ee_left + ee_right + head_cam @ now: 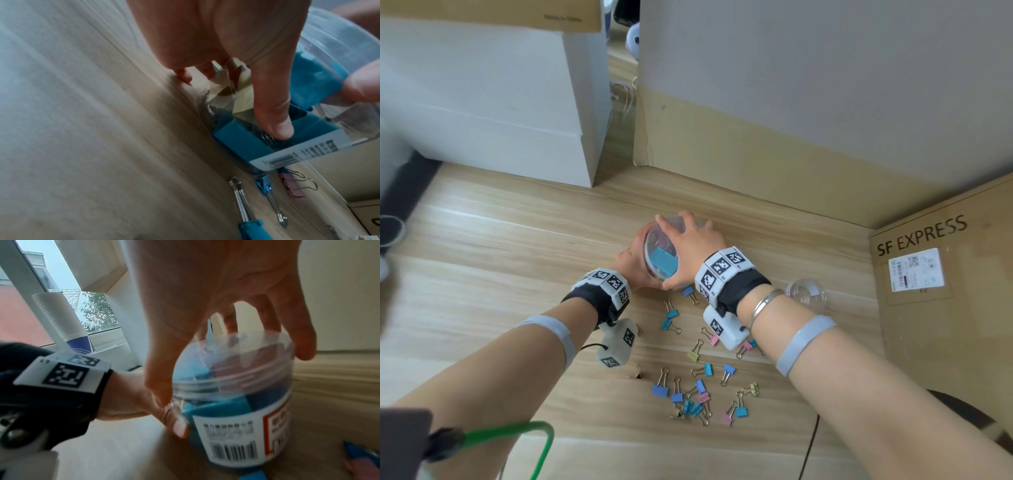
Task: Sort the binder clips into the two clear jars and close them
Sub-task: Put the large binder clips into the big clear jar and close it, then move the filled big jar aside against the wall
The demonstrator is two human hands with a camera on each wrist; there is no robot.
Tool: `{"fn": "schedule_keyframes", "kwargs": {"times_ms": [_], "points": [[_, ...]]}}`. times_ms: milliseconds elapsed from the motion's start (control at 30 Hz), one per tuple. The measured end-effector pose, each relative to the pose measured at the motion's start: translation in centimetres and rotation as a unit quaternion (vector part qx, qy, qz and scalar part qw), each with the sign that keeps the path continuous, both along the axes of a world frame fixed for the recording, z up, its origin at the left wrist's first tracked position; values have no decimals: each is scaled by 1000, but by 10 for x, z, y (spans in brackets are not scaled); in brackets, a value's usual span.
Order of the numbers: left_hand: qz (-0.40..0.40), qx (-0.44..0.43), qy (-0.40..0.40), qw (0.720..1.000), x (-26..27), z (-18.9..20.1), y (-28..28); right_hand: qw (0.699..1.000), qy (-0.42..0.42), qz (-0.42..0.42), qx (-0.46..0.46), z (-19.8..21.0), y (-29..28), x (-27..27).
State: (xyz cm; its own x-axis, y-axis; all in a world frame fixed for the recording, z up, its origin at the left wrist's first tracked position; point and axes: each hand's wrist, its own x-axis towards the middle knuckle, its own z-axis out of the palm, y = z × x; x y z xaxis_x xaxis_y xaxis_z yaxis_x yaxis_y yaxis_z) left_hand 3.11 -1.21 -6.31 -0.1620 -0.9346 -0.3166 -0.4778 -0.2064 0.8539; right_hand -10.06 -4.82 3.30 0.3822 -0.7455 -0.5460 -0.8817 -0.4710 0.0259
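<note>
While the left hand (631, 262) gripped the upright jar (236, 402) at frame centre, right-hand fingers (296, 340) spread directly above, clasping its lid (242, 356).

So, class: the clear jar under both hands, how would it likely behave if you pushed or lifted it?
The clear jar stands upright and squat, so it probably slides rather than tips. Its smooth plastic wall may be slippery; the left hand braces it low while the right hand grips the lid. Large blue clips inside likely add some weight.
</note>
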Motion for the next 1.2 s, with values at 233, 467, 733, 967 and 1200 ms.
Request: {"fn": "schedule_keyframes", "kwargs": {"times_ms": [233,467,733,967,1200], "points": [[-8,11,-32,999,0,-3,2,914,-257,-290,123,-13,7,-29],[18,-37,-76,996,-7,12,-27,815,-372,-435,92,-19,-13,-36],[42,-47,17,998,-6,27,-98,772,-422,-474,35,-28,-72,-35],[54,19,68,996,-13,14,-111,795,-396,-459,25,-30,-69,-39],[145,50,41,987,-25,6,-92,828,-336,-448,-14,-30,-49,-83]]}}
